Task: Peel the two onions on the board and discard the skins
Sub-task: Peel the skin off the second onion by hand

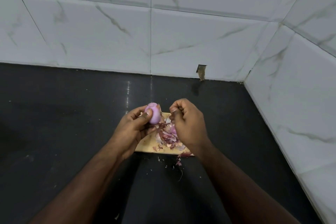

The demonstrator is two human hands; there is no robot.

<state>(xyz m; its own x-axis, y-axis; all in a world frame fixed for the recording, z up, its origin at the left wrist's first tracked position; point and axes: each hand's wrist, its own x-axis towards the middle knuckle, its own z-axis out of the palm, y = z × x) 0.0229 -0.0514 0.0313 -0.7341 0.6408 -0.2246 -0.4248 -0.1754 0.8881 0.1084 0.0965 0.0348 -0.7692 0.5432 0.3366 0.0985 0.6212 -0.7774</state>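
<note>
Left hand holds a mostly peeled onion raised above the far-left corner of the cutting board. Thumb lies across the near face of the onion, fingers curl round it from behind and below. Onion surface pale purple and smooth; a small flap of dry skin sticks up at its far right side.

Right hand is just right of the onion, not touching it. Fingers curled in, thumb tip against forefinger tip in a pinch. Whether a scrap of skin sits in that pinch: cannot tell, too small to see.

Board is light wood, lying on the dark countertop, partly hidden under both hands. A pile of onion skins covers the right half of the board: reddish-brown papery pieces mixed with paler purple and white layers. A purple rounded shape in the pile close under the right hand may be the second onion; not certain.

Loose skin bits lie off the near edge of the board on the countertop, with fine crumbs near them.

Far and right: white marbled wall tiles meeting in a corner; small notch in the tile at counter level, far right of centre
</note>
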